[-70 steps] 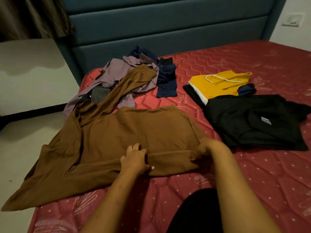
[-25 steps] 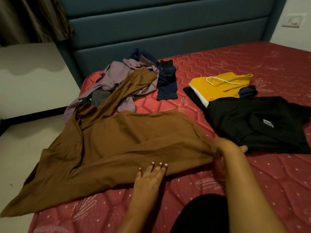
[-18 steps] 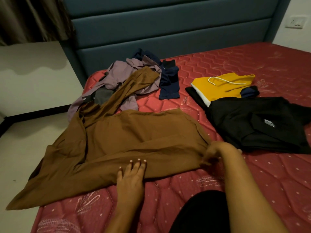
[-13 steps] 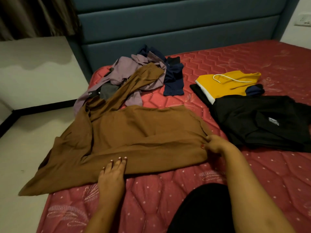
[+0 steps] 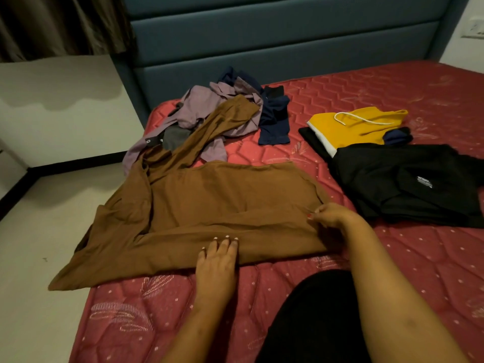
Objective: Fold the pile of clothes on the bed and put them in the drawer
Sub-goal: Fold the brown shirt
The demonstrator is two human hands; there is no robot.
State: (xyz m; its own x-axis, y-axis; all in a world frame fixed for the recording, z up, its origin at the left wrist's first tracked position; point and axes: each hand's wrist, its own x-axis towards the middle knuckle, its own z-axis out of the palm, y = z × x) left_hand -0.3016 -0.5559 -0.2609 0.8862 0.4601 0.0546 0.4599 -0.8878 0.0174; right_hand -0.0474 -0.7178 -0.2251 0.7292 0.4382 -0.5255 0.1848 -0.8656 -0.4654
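So the brown garment is spread out flat on the near left part of the red quilted mattress. Its 9 o'clock side hangs off the edge of the bed over the pale floor. One long strip of it runs up toward 12 o'clock and lies across the unfolded pile. The near edge looks turned up into a long band.

The left hand lies palm down on that band at about 6 o'clock of the garment, fingers straight and pressed together, flat on the cloth. The right hand is at the garment's 3 o'clock edge, fingers curled in and pinching the fabric there.

At 12 o'clock from the garment sits the messy pile: a lilac shirt with a grey piece tucked under it, and a crumpled navy garment touching its right side. Over at 2 o'clock there's a folded yellow garment with a white drawstring on top, and a small navy item right against it. Just nearer, at 3 o'clock, is a folded black garment with a little white print, overlapping the yellow one's near edge and sitting just beside the right hand.

Behind all that is the teal padded headboard, with a brown curtain at 10 o'clock and a wall socket at the far 2 o'clock corner. The person's black-clad leg shows at 6 o'clock between the forearms.
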